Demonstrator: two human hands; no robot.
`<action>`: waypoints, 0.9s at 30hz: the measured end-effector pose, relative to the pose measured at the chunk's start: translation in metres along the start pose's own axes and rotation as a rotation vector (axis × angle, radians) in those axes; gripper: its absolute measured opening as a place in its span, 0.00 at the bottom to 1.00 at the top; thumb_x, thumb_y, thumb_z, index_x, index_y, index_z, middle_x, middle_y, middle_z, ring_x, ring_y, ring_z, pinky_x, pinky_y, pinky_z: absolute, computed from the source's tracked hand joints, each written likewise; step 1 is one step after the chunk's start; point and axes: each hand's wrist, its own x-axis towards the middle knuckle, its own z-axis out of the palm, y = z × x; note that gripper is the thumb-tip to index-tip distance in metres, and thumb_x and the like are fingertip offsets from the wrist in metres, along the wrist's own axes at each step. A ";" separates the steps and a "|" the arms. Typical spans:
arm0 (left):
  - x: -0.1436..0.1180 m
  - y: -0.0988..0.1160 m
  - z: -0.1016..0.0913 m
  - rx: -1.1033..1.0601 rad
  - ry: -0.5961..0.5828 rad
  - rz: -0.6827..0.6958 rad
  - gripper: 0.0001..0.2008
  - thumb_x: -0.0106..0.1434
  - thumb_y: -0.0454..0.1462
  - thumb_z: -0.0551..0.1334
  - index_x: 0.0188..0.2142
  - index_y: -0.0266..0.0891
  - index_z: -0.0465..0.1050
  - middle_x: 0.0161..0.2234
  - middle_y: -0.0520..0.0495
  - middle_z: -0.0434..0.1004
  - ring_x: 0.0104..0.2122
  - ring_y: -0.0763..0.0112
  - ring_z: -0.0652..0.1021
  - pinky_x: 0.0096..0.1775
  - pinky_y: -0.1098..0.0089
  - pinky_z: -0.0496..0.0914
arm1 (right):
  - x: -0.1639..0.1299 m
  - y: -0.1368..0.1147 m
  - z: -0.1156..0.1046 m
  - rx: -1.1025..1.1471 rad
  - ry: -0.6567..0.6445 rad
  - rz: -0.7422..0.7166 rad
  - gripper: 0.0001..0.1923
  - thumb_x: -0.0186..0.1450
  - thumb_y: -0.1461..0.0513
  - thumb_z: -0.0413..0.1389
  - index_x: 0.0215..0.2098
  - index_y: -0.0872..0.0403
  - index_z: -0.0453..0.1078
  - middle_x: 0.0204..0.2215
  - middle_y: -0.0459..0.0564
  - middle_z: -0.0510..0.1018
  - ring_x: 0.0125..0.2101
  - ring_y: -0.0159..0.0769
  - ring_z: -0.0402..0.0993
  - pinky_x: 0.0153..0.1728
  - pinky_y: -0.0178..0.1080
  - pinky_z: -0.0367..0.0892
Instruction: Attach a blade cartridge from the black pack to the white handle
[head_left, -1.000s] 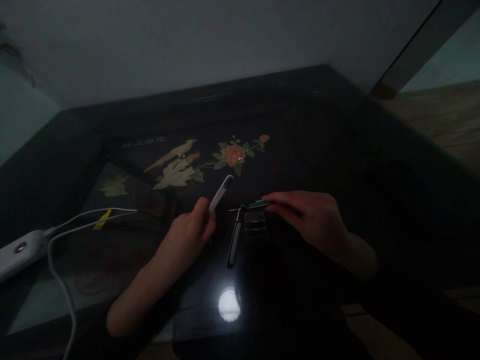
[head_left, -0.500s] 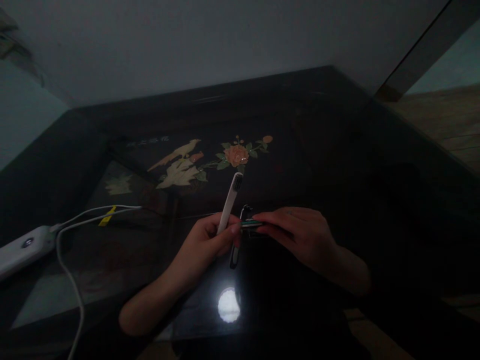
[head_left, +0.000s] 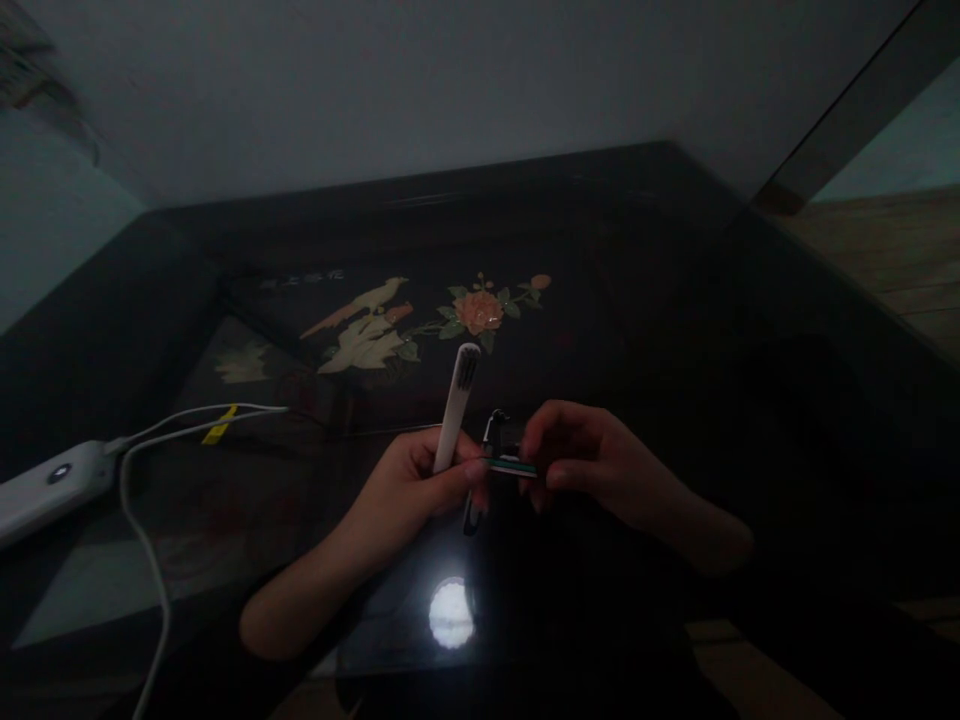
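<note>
Dark table (head_left: 675, 300), two hands (head_left: 409, 490), one razor (head_left: 511, 465)

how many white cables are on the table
2: both white cables run side by side at the left from the white power strip, one toward the yellow tag, the other curving down off the table edge.

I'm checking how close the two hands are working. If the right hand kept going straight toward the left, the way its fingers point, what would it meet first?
Most likely the left hand, whose thumb already touches the thin green-edged razor cartridge pinched by the right hand. Depth is unclear in this dim view.
</note>
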 end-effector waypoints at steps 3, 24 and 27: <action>0.000 0.000 0.000 0.026 -0.050 -0.011 0.16 0.53 0.46 0.71 0.24 0.36 0.74 0.18 0.51 0.73 0.18 0.77 0.68 0.21 0.76 0.58 | 0.000 0.001 -0.001 0.031 -0.074 0.029 0.16 0.54 0.59 0.69 0.39 0.55 0.75 0.26 0.42 0.77 0.23 0.25 0.73 0.26 0.28 0.69; 0.002 -0.009 0.006 -0.144 -0.048 -0.111 0.19 0.53 0.48 0.70 0.22 0.35 0.72 0.16 0.55 0.67 0.14 0.84 0.55 0.17 0.77 0.48 | -0.006 -0.002 0.006 -0.644 -0.116 -0.217 0.26 0.61 0.50 0.62 0.53 0.52 0.71 0.35 0.49 0.77 0.33 0.34 0.74 0.34 0.36 0.69; 0.004 -0.010 0.004 -0.095 -0.064 -0.082 0.20 0.57 0.51 0.66 0.25 0.35 0.73 0.18 0.53 0.69 0.15 0.82 0.57 0.18 0.76 0.49 | -0.005 -0.002 0.006 -0.616 -0.078 -0.208 0.23 0.61 0.51 0.62 0.50 0.53 0.73 0.35 0.48 0.77 0.32 0.33 0.74 0.33 0.36 0.70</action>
